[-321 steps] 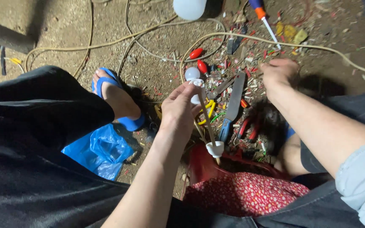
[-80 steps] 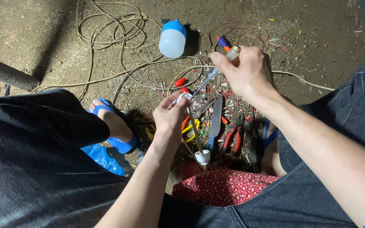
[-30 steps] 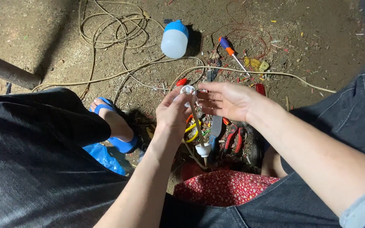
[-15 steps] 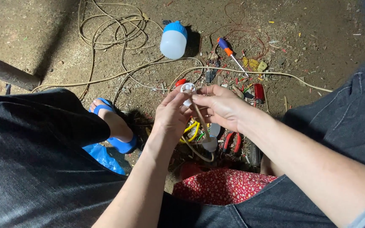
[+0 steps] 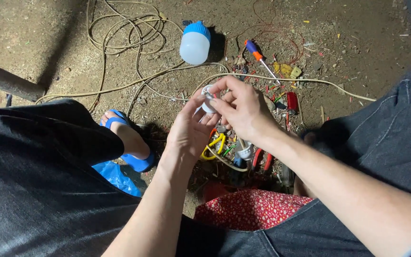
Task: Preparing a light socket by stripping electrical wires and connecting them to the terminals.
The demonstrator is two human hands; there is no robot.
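Note:
Both of my hands meet over the dirt floor around a small white round fitting (image 5: 207, 96) with wires hanging from it. My left hand (image 5: 189, 131) cups the fitting from below, fingers closed on it. My right hand (image 5: 241, 107) pinches its top edge with thumb and fingertips. A cream cord (image 5: 227, 162) runs down from the fitting to a second white fitting (image 5: 244, 152) hanging under my right wrist. Yellow-handled pliers (image 5: 213, 145) and red-handled pliers (image 5: 261, 161) lie on the ground beneath my hands.
A white bulb with a blue base (image 5: 195, 43) lies on the ground beyond my hands, beside a coiled cream cable (image 5: 124, 33). An orange-and-blue screwdriver (image 5: 259, 57), a blue sandal on my foot (image 5: 132, 143), a blue plastic bag (image 5: 115, 176) and a red flowered cloth (image 5: 250, 212) are nearby.
My right hand came back from the screwdriver area to the white fitting in my left hand and now pinches it. Both hands have lifted slightly away from the tools.

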